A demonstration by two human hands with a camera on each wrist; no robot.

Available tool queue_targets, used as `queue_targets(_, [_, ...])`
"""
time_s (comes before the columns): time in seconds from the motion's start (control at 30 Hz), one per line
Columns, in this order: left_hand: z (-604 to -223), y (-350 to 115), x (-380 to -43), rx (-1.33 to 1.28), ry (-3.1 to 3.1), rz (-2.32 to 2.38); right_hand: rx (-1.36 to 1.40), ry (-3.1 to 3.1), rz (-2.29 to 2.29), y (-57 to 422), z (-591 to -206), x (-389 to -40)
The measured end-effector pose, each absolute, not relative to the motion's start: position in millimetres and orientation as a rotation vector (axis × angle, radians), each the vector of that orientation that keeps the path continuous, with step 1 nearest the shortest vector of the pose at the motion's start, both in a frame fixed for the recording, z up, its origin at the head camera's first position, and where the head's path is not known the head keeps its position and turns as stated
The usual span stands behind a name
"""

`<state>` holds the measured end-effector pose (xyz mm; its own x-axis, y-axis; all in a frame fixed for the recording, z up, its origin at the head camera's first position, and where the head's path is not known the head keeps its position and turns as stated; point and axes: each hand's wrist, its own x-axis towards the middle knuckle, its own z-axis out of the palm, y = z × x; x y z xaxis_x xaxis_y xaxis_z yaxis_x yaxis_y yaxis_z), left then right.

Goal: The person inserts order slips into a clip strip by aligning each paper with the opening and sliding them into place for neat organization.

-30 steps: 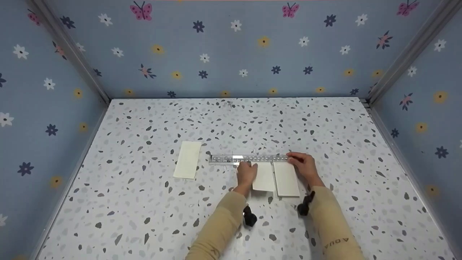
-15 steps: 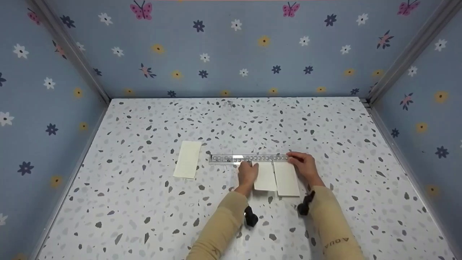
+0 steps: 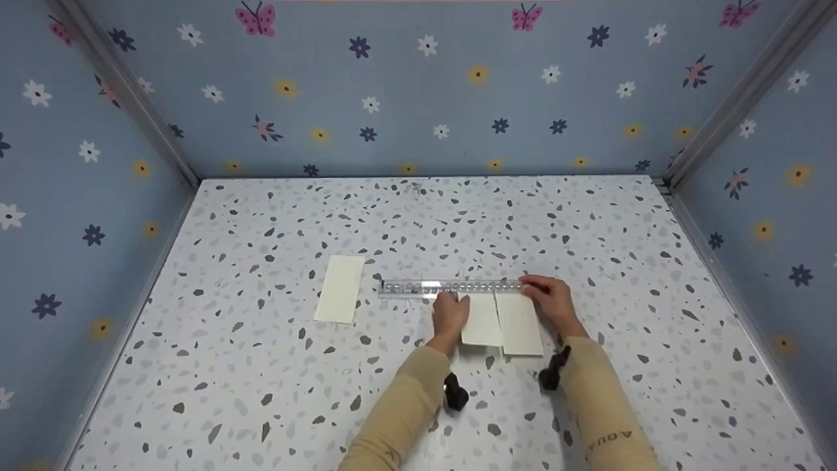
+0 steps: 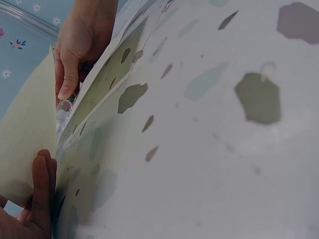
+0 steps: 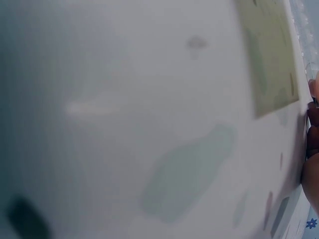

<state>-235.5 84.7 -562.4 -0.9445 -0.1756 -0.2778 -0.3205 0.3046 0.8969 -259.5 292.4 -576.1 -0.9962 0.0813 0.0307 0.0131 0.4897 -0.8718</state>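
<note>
In the head view, a clear plastic ruler (image 3: 405,288) lies crosswise on the speckled table. At its right end my right hand (image 3: 552,304) holds it with thumb and fingers. My left hand (image 3: 450,318) grips the left side of a pale paper piece (image 3: 482,322) just below the ruler. That piece stands partly raised off the table in the left wrist view, beside my left fingers (image 4: 42,181). Right of it lies another pale paper piece (image 3: 520,325), a narrow slit between them. Only the edge of my right hand (image 5: 313,149) shows in the right wrist view.
A separate pale paper strip (image 3: 340,289) lies to the left on the speckled table (image 3: 261,379). Blue flowered walls (image 3: 418,85) enclose the table at the back and both sides. A black wrist camera is on each sleeve.
My left hand has shifted slightly right with the left paper piece, and the slit between the two pieces has narrowed. My right hand and the ruler stay in place.
</note>
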Motion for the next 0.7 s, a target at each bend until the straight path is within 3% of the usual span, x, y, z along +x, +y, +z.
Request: queue_targets(0.7, [-560.2,85.2,-235.7,-0.436,2.513,1.674,-0.005,-2.601,1.577,292.0,-574.0,-257.1])
